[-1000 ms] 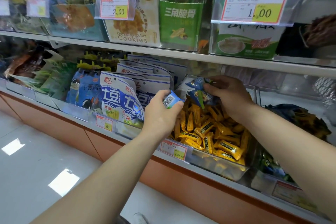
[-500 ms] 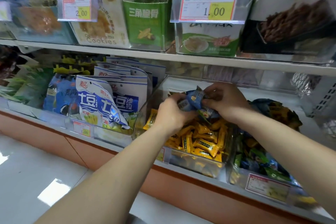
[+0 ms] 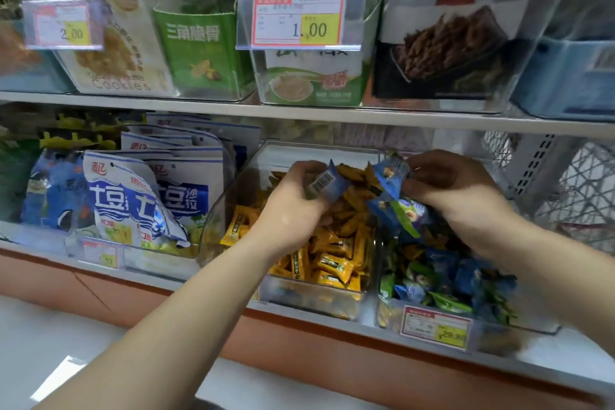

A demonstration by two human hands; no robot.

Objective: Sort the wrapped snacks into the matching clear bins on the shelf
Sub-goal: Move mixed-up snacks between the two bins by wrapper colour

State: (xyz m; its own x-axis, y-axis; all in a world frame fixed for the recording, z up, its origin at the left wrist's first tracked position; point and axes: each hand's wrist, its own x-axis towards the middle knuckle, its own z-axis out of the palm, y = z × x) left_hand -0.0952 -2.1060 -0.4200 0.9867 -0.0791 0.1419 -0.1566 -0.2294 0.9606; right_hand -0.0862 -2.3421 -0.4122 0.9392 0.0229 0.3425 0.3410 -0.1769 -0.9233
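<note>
shelf: store shelving, two tiers in view; upper board (image 3: 233, 110) runs across mid frame, orange base under the lower tier, pale floor (image 3: 66, 343) lower left.
upper tier: clear bins hold a cookie box (image 3: 113, 43), a green box (image 3: 196, 43) and a dark pack with brown sticks (image 3: 446, 50); price tags 2.00 (image 3: 61, 25) and 1.00 (image 3: 299, 18) clipped on front.
lower left bin: white-and-blue bags (image 3: 133, 203), standing and leaning.
centre bin (image 3: 312, 299): clear, full of yellow wrapped snacks (image 3: 332, 263).
right bin (image 3: 386, 309): clear, mixed blue and green wrapped snacks (image 3: 442, 280); price tag 29.90 (image 3: 436, 326) on its front.
left hand (image 3: 293, 210): over the centre bin, fingers curled, pinching one blue packet (image 3: 327, 183), barcode side up.
right hand (image 3: 456, 186): centre right, over the wall between the centre and right bins, fingers closed on a bunch of blue packets (image 3: 392, 173); some hang below the hand.
gap: the two hands' packets are close, contact unclear.
</note>
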